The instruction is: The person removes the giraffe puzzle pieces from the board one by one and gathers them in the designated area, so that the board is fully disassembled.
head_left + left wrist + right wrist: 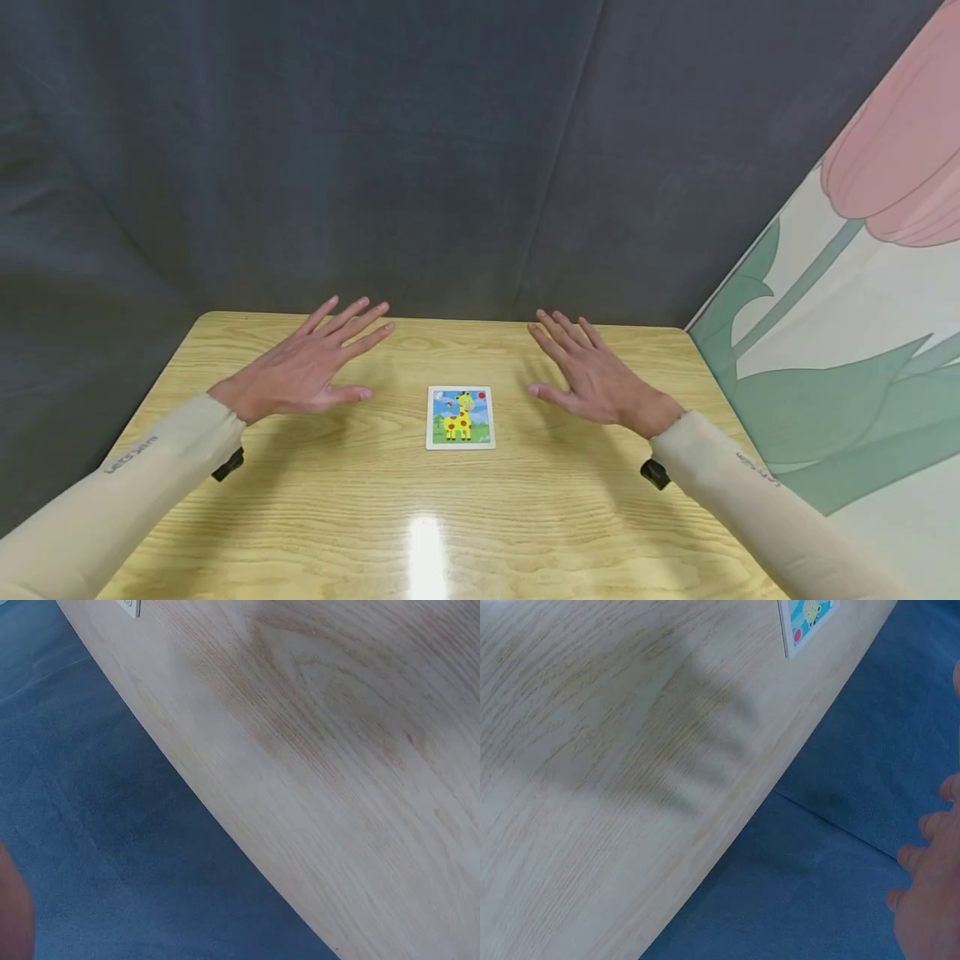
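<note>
A small square picture card (pixel 461 418) with a white border lies flat on the wooden table, showing a yellow giraffe with red spots on a blue and green ground. To its left my left hand (pixel 307 367) hovers over the table, fingers spread and holding nothing. My right hand (pixel 596 375) is held likewise on the card's right, fingers straight, its shadow on the wood. In the right wrist view a corner of the card (pixel 806 622) shows at the top, with the fingers (pixel 934 825) at the right edge. Only a sliver of the card (pixel 131 606) appears in the left wrist view.
The light wooden table (pixel 337 508) ends at a dark curtain (pixel 375 158) along the back and left. On the right stands a panel (pixel 855 333) painted with a pink tulip and green leaves. A bright light reflection lies on the near tabletop.
</note>
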{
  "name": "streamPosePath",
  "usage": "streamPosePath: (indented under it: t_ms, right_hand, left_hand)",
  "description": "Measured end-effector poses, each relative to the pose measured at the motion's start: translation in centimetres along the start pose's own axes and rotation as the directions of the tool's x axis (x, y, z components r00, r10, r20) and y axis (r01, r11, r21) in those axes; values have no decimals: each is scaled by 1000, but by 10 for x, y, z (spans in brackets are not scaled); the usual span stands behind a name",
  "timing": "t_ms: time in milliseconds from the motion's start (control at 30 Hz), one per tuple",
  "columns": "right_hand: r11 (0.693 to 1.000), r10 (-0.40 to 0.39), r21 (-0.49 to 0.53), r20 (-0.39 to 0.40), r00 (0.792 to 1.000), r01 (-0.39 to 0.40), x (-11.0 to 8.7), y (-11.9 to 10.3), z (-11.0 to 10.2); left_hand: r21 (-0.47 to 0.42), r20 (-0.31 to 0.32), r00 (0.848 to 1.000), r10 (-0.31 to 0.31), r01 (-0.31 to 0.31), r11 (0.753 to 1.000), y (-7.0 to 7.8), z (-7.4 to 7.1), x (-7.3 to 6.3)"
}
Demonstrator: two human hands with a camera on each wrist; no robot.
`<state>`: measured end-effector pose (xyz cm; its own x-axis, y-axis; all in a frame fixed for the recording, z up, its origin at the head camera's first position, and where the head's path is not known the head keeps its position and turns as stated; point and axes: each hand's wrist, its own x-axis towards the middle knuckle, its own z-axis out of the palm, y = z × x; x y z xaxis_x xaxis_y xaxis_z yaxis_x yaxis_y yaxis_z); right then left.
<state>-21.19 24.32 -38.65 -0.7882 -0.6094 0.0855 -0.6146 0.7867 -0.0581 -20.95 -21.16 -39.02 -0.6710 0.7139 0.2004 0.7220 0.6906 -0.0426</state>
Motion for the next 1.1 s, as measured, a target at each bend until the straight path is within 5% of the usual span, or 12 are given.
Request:
streamPosePath:
  t_ms: [633, 1100]
  right_hand:
    - [993, 4, 118, 4, 1000, -5, 13, -15, 25]
    - [967, 7, 252, 55, 998, -21, 29, -34, 53]
  left_hand:
    - [-134, -4, 997, -71, 70, 988, 14, 28, 2]
    - [-333, 37, 983, -180, 182, 925, 38, 61, 8]
